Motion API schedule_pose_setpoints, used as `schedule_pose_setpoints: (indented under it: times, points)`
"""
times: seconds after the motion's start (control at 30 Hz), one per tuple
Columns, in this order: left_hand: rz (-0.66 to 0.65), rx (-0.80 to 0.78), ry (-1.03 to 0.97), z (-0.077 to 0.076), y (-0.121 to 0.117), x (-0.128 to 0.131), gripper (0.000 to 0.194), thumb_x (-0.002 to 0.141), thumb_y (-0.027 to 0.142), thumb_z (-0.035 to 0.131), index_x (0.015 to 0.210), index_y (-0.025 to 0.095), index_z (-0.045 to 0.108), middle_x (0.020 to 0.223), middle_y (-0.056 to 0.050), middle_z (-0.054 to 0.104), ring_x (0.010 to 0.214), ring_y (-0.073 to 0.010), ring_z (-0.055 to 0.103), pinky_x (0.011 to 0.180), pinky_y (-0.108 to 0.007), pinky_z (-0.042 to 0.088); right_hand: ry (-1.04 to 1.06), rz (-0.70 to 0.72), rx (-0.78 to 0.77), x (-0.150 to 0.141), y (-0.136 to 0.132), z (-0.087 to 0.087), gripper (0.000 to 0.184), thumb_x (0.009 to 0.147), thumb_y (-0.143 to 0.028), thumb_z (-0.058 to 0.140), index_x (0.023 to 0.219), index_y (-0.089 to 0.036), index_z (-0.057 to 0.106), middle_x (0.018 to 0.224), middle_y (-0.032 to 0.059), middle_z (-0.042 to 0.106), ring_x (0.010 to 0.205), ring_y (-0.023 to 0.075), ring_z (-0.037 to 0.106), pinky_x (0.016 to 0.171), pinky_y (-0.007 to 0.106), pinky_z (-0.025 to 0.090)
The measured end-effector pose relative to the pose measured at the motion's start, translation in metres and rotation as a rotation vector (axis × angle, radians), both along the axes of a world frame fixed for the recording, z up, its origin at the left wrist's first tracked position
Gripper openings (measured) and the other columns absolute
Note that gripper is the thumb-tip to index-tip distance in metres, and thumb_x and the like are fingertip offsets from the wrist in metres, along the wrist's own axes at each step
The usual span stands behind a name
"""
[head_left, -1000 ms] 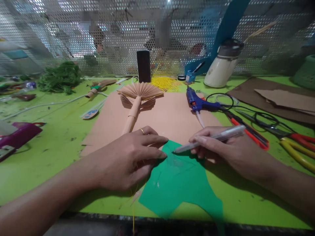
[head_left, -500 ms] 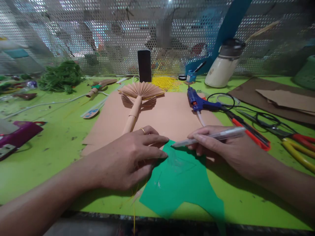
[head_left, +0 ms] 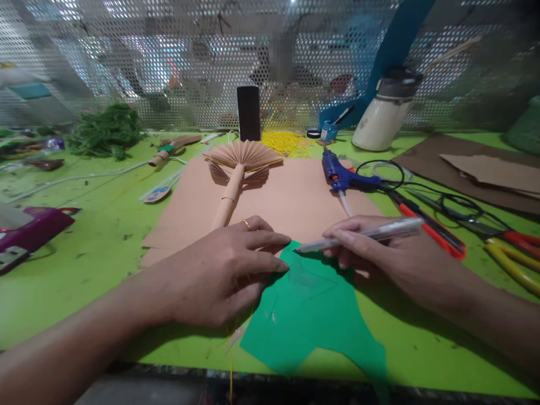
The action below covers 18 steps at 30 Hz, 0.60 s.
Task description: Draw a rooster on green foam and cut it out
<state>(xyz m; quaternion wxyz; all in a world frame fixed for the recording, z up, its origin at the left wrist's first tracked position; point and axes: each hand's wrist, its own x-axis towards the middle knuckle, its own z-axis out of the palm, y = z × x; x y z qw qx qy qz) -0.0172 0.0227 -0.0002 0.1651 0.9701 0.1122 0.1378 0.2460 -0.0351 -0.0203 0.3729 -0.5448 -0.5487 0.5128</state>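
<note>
A piece of green paper (head_left: 314, 315) with an irregular cut outline lies near the table's front edge, faint drawn lines on its upper part. My left hand (head_left: 230, 270) rests with fingers stretched out, its fingertips on the paper's upper left edge. Between the fingers of my right hand (head_left: 371, 247) is a clear-barrelled pen (head_left: 390, 228), its tip at the top of the green paper. Beyond the hands, a pleated brown paper fan shape on a rolled paper stem (head_left: 232, 191) lies on brown paper sheets (head_left: 291, 197).
On the right lie a blue glue gun (head_left: 348, 179), a red cutter knife (head_left: 447, 239) and yellow-and-red-handled pliers or cutters (head_left: 512, 261). A phone (head_left: 248, 112) stands at the back, near a white jug (head_left: 382, 121). Left are green shreds (head_left: 105, 129) and a purple power strip (head_left: 37, 230).
Both hands, the pen and the green paper hold nearly the same places. The whole view has shifted very slightly.
</note>
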Motion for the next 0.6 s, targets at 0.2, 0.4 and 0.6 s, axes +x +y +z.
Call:
schedule_pose_setpoints:
  times: [0.2, 0.4, 0.6]
  points:
    - [0.001, 0.001, 0.012, 0.0006, -0.0002, -0.0004, 0.040, 0.082, 0.005, 0.057, 0.116, 0.021, 0.071, 0.127, -0.014, 0.071, 0.111, -0.0319, 0.062, 0.093, -0.048, 0.056, 0.022, -0.049, -0.027, -0.0022, -0.0019, -0.0003, 0.033, 0.089, -0.055, 0.072, 0.083, -0.024, 0.079, 0.074, 0.0043, 0.070, 0.064, 0.0147, 0.060, 0.049, 0.021, 0.045]
    - [0.008, -0.002, 0.009, 0.0011, -0.0007, 0.0000, 0.037, 0.082, 0.006, 0.058, 0.113, 0.020, 0.072, 0.124, -0.015, 0.072, 0.110, -0.0324, 0.063, 0.091, -0.048, 0.057, 0.037, -0.038, -0.003, -0.0050, -0.0022, 0.0003, 0.031, 0.086, -0.055, 0.077, 0.085, -0.025, 0.081, 0.073, 0.0051, 0.072, 0.064, 0.0155, 0.062, 0.047, 0.021, 0.045]
    - [0.010, -0.005, 0.008, 0.0008, -0.0004, -0.0001, 0.036, 0.083, 0.007, 0.057, 0.112, 0.021, 0.072, 0.122, -0.014, 0.073, 0.110, -0.0321, 0.063, 0.091, -0.047, 0.057, 0.027, -0.027, 0.022, -0.0043, -0.0023, 0.0004, 0.026, 0.090, -0.050, 0.074, 0.083, -0.025, 0.081, 0.074, 0.0042, 0.071, 0.064, 0.0145, 0.061, 0.048, 0.021, 0.045]
